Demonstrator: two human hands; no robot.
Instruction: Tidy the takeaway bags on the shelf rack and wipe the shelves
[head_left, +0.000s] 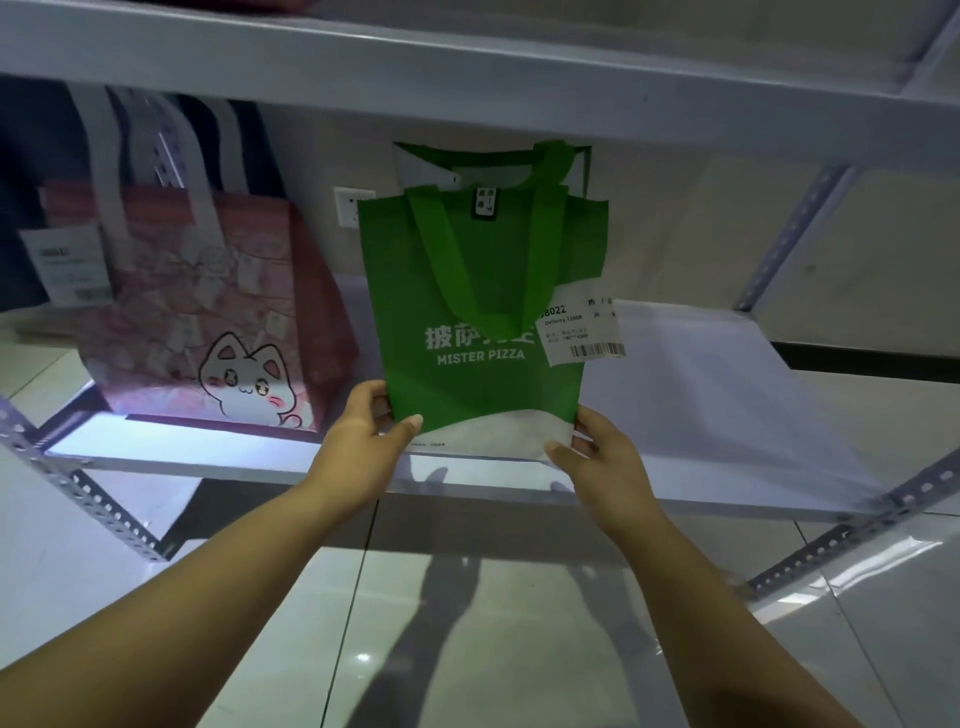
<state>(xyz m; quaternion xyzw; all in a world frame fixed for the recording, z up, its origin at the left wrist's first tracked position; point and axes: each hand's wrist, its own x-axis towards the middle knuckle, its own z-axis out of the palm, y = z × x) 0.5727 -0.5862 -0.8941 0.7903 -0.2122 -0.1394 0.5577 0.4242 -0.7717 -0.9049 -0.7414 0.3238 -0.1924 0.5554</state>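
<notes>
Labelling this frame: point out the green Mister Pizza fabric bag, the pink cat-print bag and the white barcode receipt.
green Mister Pizza fabric bag (493, 389), head view, front, below lettering.
pink cat-print bag (208, 296), head view, front panel.
white barcode receipt (577, 332), head view, printed middle.

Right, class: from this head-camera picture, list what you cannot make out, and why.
All in the head view:
Inside of the green non-woven Mister Pizza bag: its own front panel hides it.
White delivery slip on it: print too small, left edge behind the bag.
White label on the pink cat-print bag: blurred.
Top of the grey metal upper shelf: seen from below.
Fingers of the left hand and right hand: behind the bag's bottom.
</notes>
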